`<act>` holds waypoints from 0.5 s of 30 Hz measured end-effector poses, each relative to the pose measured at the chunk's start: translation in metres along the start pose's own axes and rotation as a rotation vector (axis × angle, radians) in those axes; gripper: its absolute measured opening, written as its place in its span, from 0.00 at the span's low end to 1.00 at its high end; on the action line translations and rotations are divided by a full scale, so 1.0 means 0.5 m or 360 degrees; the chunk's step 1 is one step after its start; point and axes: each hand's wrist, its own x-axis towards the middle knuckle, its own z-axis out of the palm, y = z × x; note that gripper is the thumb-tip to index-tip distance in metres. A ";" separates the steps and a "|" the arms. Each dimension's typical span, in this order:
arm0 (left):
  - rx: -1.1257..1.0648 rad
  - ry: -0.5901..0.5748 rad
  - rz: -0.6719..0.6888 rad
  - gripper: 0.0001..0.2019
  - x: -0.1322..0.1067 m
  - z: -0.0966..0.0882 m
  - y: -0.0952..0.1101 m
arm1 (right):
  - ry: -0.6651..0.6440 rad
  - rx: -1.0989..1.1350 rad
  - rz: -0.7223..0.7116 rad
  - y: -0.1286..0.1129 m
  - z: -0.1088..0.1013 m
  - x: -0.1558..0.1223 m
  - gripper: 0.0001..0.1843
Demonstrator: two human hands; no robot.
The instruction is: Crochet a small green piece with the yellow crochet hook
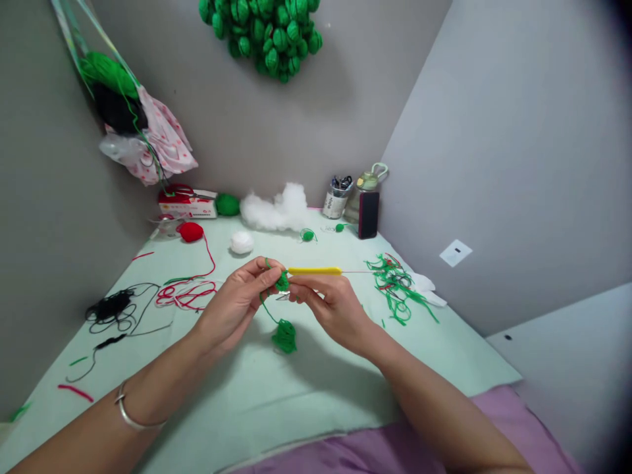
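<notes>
My left hand (244, 293) pinches a small green crochet piece (282, 282) between thumb and fingers, with green yarn looped over the index finger. In my right hand (328, 299) is a crochet hook (315, 270) with a yellow handle, its tip end meeting the green piece. The hook's very tip is hidden by the fingers and yarn. A strand runs from my left hand down to a small bundle of green yarn (285, 336) on the table. Something small and metallic, partly covered, shows under the right fingers; I cannot tell its kind.
Red yarn (191, 232), black yarn (109, 306) and a white ball (241, 243) lie left. White stuffing (274, 209), a pen cup (337, 199), a bottle (366, 184) and a phone (368, 215) line the back. Green scraps (395, 283) lie right.
</notes>
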 end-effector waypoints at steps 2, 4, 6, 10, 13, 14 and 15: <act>0.0014 -0.0056 -0.0037 0.16 0.017 -0.012 0.005 | -0.0041 0.0106 0.0149 0.003 -0.001 0.021 0.14; 0.0034 -0.0124 -0.0111 0.16 0.031 -0.024 0.006 | -0.0038 0.0113 0.0195 0.010 0.003 0.039 0.15; 0.0043 -0.0180 -0.0192 0.16 0.041 -0.035 0.002 | -0.0010 0.0025 0.0153 0.024 0.013 0.051 0.16; -0.0037 -0.0200 -0.0328 0.15 0.047 -0.066 -0.019 | -0.0001 -0.0075 0.0155 0.068 0.041 0.060 0.19; -0.0155 -0.0120 -0.0401 0.12 0.051 -0.095 -0.042 | -0.0095 0.0137 0.0397 0.099 0.057 0.063 0.18; -0.0157 -0.0088 -0.0396 0.12 0.054 -0.105 -0.051 | -0.0133 0.0237 0.0469 0.108 0.061 0.065 0.18; -0.0129 -0.0056 -0.0376 0.12 0.058 -0.114 -0.060 | -0.0156 0.0326 0.0507 0.118 0.065 0.067 0.17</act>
